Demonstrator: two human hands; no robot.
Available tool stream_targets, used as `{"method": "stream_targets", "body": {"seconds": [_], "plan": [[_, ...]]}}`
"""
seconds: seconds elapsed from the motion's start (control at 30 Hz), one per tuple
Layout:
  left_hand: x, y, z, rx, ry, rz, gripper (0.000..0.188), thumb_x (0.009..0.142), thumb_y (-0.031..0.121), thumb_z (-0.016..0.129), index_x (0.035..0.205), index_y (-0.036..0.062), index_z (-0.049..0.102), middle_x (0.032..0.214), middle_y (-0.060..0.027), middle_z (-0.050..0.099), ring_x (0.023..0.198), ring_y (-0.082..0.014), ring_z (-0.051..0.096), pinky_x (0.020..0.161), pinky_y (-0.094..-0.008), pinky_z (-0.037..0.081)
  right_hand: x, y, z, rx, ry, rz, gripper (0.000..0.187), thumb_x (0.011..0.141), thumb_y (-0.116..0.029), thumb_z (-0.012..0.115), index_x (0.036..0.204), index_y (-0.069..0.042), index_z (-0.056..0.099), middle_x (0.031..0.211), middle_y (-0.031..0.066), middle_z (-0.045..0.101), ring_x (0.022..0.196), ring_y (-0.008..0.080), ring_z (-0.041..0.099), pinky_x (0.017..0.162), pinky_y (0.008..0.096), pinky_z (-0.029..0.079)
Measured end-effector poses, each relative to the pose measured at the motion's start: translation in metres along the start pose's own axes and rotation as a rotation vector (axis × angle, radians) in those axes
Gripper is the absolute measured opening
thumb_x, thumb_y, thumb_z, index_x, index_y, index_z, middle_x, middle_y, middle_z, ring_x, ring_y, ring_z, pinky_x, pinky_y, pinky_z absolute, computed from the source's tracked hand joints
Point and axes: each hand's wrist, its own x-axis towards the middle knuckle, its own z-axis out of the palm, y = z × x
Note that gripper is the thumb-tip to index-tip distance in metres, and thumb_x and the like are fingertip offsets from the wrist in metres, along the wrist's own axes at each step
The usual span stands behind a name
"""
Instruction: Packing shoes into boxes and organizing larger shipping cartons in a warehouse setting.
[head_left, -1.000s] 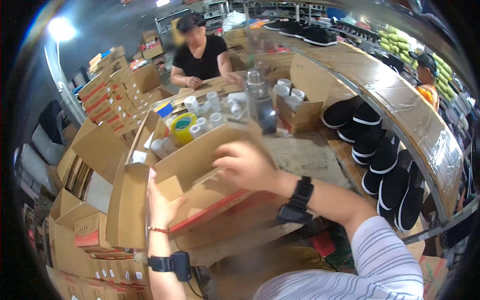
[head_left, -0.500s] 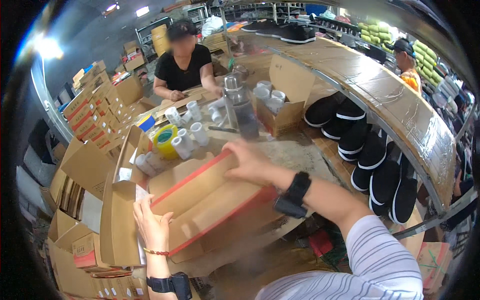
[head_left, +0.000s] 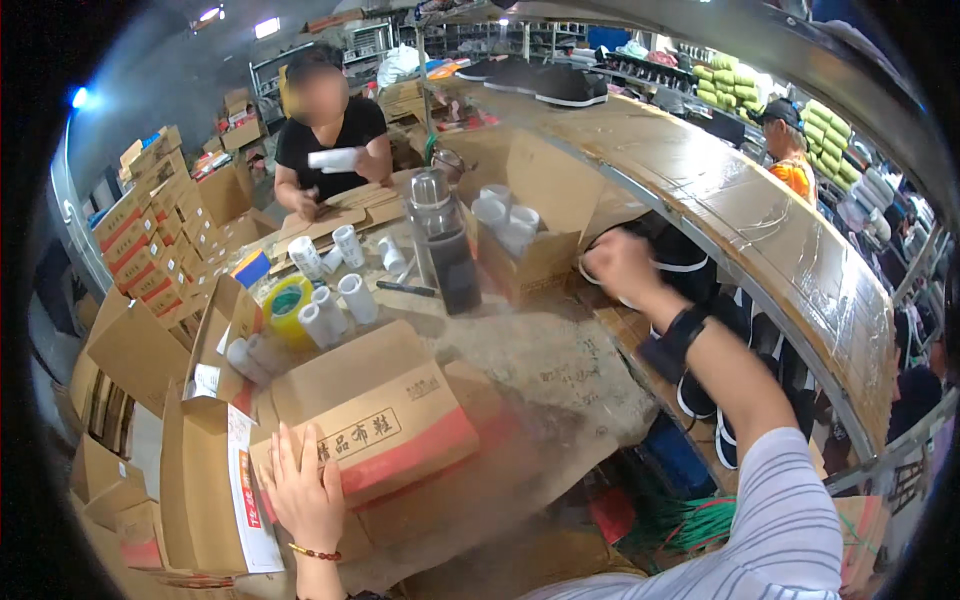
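Observation:
A brown and red cardboard shoebox piece [head_left: 385,400] lies on the worktable with its printed outside showing. My left hand [head_left: 303,488] rests on its left part, fingers stretched out flat. Away to the right, my right hand [head_left: 622,268] is lifted at the lower shelf, close to black cloth shoes [head_left: 690,245] with white soles. Motion blurs its fingers, and whether it touches a shoe cannot be told. Beside my left hand stands a long open cardboard box [head_left: 190,485] with a white printed sheet on its edge.
White label rolls [head_left: 357,298], yellow tape [head_left: 288,305] and a dark-filled bottle [head_left: 445,255] stand farther back. A carton [head_left: 530,270] holds more rolls. The shelf's metal edge [head_left: 740,255] overhangs the shoes. Across the table, a person [head_left: 330,135] holds a white object.
The box piece has turned from its hollow inside to its printed outside. My right hand has left it and moved right to the shoes. The person opposite has raised a white object.

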Motion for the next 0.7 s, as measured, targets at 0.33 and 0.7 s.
{"method": "stream_targets", "body": {"seconds": [0.33,0.7], "plan": [[0.003,0.003,-0.003,0.007,0.020,0.011,0.050,0.081,0.028,0.054,0.129,0.0152,0.048,0.137,-0.0158,0.037,0.127,-0.0331,0.033,0.103,-0.0530,0.023,0.000,0.091,-0.003,-0.444,-0.245,0.642,0.046,0.079,-0.049,0.058,0.115,-0.020,0.059,0.126,0.0144,0.048,0.122,0.0295,0.038,0.098,0.0461,0.029],[-0.002,0.000,-0.005,-0.013,0.032,0.020,0.051,0.081,0.028,0.056,0.130,0.0179,0.046,0.135,-0.0164,0.038,0.127,-0.0325,0.034,0.103,-0.0550,0.022,-0.062,-0.060,-0.047,-0.143,-0.231,-0.023,0.028,0.078,-0.040,0.062,0.079,-0.012,0.064,0.069,0.0128,0.064,0.069,0.0324,0.060,0.072,0.0403,0.038]]}}
